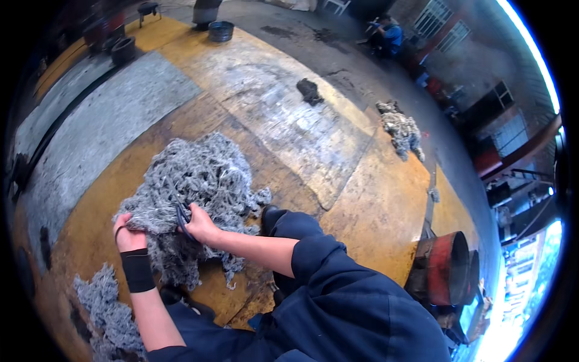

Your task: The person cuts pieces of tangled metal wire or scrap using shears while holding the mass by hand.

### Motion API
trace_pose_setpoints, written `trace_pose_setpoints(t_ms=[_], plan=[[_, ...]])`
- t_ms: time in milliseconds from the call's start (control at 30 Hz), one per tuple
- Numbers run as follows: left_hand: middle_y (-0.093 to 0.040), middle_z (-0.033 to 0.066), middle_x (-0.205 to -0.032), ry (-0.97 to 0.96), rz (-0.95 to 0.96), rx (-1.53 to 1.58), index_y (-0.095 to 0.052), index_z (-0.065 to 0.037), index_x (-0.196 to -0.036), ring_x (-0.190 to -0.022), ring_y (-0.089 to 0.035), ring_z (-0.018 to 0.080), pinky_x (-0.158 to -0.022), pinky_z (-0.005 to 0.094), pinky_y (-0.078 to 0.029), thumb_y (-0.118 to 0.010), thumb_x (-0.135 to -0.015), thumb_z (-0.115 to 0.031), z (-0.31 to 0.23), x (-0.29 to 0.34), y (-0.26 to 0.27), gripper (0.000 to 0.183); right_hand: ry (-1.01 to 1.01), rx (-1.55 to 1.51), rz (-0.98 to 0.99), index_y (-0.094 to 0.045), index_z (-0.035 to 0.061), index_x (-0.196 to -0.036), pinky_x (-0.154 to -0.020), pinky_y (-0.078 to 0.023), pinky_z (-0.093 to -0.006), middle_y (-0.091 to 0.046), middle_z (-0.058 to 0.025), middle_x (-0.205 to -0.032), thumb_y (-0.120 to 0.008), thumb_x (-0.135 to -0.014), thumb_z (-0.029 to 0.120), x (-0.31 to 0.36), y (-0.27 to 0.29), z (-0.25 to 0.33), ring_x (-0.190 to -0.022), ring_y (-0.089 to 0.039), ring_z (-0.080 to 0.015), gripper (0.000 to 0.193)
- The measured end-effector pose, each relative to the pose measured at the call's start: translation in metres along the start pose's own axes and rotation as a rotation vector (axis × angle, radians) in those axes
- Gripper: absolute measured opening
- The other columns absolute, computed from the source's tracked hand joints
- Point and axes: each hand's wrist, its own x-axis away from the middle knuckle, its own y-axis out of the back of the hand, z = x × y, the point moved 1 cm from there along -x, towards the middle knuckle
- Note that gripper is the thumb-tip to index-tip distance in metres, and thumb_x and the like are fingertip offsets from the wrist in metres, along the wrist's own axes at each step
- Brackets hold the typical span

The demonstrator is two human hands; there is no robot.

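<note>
A big tangled heap of grey yarn [199, 181] lies on the worn yellow floor [374, 199] in front of me. My left hand [128, 234], with a black wristband, grips a bunch of the grey strands at the heap's near left edge. My right hand [200, 224] holds dark-handled scissors [181, 220] pushed into the same heap, right beside the left hand. The blades are hidden among the strands.
A smaller grey yarn clump [105, 308] lies at lower left, another [403, 130] farther right, and a dark rag [310, 91] beyond. A rusty red drum [447, 268] stands at right. Dark round bins [221, 30] sit at the back, and a person in blue [389, 35] crouches far off.
</note>
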Motion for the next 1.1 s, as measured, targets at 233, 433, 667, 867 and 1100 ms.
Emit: trace_pose_setpoints(t_ms=[233, 433, 667, 867, 1100], plan=[[-0.060, 0.0134, -0.091, 0.047, 0.145, -0.069, -0.054, -0.003, -0.075, -0.094, -0.056, 0.0292, -0.085, 0.0525, -0.046, -0.050, -0.072, -0.005, -0.013, 0.003, 0.008, 0.006, 0.147, 0.089, -0.099, -0.050, -0.0043, -0.098, -0.072, -0.048, -0.0394, -0.061, -0.0197, -0.085, -0.069, -0.068, 0.010, -0.010, 0.059, 0.067, -0.079, -0.062, -0.0303, 0.038], [-0.058, 0.0074, -0.087, -0.091, 0.119, -0.378, -0.053, -0.004, -0.090, -0.081, -0.059, 0.0194, -0.089, 0.0584, -0.048, -0.054, -0.085, 0.002, -0.012, 0.016, -0.008, 0.008, 0.217, -0.331, -0.137, -0.054, -0.0021, -0.092, -0.062, -0.050, -0.0318, -0.058, -0.0088, -0.080, -0.072, -0.067, 0.010, -0.039, 0.095, 0.079, -0.073, -0.059, -0.0173, 0.033], [-0.059, 0.0082, -0.093, -0.265, -0.057, -0.752, -0.050, -0.001, -0.106, -0.087, -0.064, 0.0224, -0.069, 0.0364, -0.058, -0.060, -0.087, -0.008, -0.027, 0.026, -0.020, 0.022, 0.369, -0.436, -0.259, -0.056, 0.0013, -0.090, -0.052, -0.038, -0.0181, -0.054, 0.0023, -0.072, -0.072, -0.069, 0.004, -0.044, 0.133, 0.097, -0.060, -0.049, -0.0031, 0.026], [-0.062, 0.0082, -0.096, -0.266, -0.037, -0.923, -0.049, -0.003, -0.109, -0.075, -0.065, 0.0187, -0.062, 0.0307, -0.056, -0.059, -0.088, -0.010, -0.023, 0.027, -0.009, 0.025, 0.509, -0.598, -0.234, -0.059, 0.0027, -0.096, -0.059, -0.040, -0.0184, -0.056, 0.0020, -0.077, -0.069, -0.075, -0.003, -0.035, 0.166, 0.095, -0.066, -0.052, -0.0051, 0.025], [-0.043, 0.0167, -0.129, -0.437, -0.175, -1.242, -0.039, -0.004, -0.128, -0.097, -0.059, 0.0251, -0.065, 0.0332, -0.056, -0.070, -0.081, -0.018, -0.012, 0.029, -0.016, 0.058, 0.459, -0.824, -0.279, -0.057, 0.0022, -0.094, -0.070, -0.053, -0.0305, -0.062, -0.0062, -0.084, -0.059, -0.076, -0.007, -0.044, 0.211, 0.071, -0.077, -0.062, -0.0191, 0.020]])
